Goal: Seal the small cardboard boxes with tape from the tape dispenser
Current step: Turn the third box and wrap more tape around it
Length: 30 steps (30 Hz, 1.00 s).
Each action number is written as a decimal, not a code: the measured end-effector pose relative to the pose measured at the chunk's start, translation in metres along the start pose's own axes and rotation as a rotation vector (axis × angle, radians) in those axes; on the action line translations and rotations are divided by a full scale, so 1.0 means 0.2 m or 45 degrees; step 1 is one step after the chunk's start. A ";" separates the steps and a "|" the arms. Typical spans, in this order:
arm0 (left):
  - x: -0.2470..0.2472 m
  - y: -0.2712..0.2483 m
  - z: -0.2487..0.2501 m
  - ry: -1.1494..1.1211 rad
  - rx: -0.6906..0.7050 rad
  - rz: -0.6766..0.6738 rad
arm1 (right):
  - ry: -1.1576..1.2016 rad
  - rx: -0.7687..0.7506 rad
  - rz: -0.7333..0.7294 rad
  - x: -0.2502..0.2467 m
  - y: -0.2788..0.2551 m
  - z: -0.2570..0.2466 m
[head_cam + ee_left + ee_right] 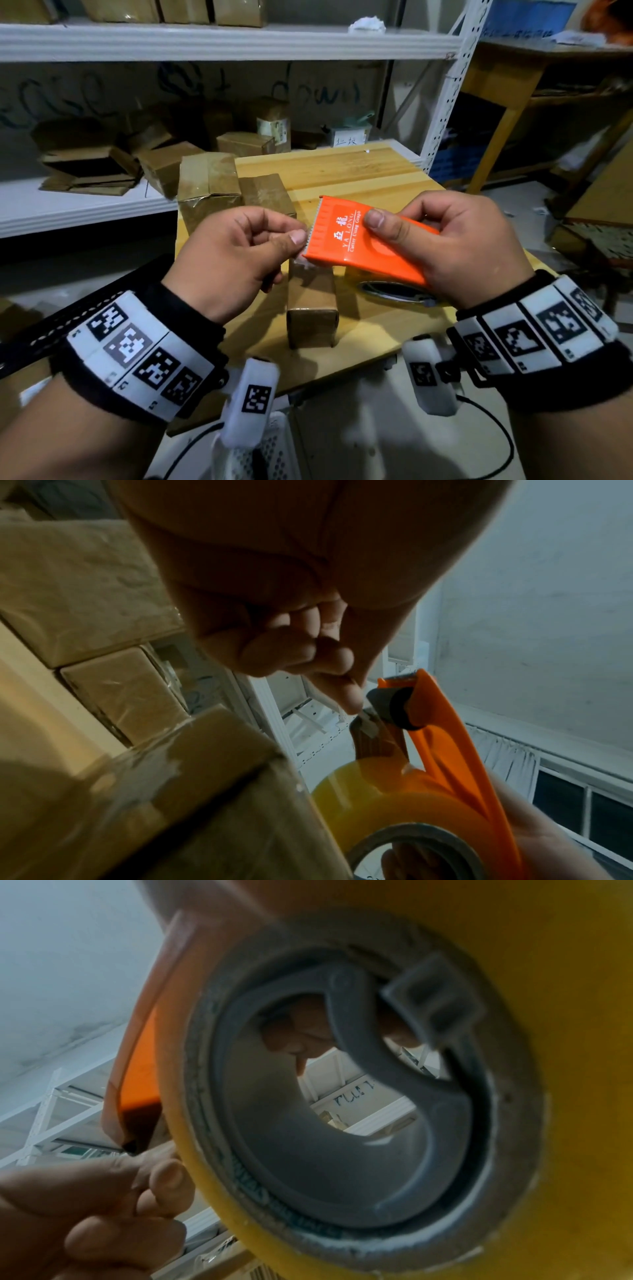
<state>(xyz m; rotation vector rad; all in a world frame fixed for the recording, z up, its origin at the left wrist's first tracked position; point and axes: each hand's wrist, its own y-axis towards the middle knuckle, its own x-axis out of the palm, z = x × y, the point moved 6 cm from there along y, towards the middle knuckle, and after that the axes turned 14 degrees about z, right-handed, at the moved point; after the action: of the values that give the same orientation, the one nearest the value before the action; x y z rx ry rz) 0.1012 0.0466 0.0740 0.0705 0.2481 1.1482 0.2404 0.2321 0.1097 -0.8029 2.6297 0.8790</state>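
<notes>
Tape dispenser (363, 240), orange, held in the air over the right half of the wooden tabletop (342, 171), long axis running left-right and tilted, serrated cutter end pointing left and up, yellow tape roll (387, 799) underneath. Right hand (459, 246) wraps the rear of the dispenser from the right, thumb flat on the printed top, fingers curled under; wrist view shows fingertips through the roll's grey core (342, 1096). Left hand (233, 253) raised beside the cutter, thumb and index pinching the loose tape end (368, 725) at the teeth, other fingers curled in. Small cardboard box (311, 301) lies on the tabletop below the hands, long axis front-back, near the front edge. More boxes (236, 192) stacked at the tabletop's left rear corner.
</notes>
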 end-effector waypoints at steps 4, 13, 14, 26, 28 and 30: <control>0.00 0.00 0.00 -0.001 -0.007 -0.008 | -0.004 0.005 -0.006 0.00 0.00 0.00; -0.14 0.09 -0.04 0.047 -0.047 0.060 | 0.062 0.105 0.068 -0.05 0.03 0.05; -0.13 0.09 -0.05 0.036 -0.075 -0.014 | 0.072 0.121 0.075 -0.06 0.03 0.05; 0.00 0.04 -0.09 0.702 0.107 -0.452 | 0.139 0.206 0.051 -0.05 0.03 0.08; -0.01 0.04 -0.07 0.934 0.211 -0.361 | 0.131 0.209 0.061 -0.05 0.03 0.08; 0.00 0.02 -0.05 1.183 0.287 -0.239 | 0.124 0.218 0.064 -0.05 0.03 0.08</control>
<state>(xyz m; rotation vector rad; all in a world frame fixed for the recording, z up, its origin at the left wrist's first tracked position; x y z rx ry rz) 0.0944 0.0478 0.0652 -0.2924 1.1818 0.8937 0.2465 0.2512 0.1045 -0.7561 2.7747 0.6299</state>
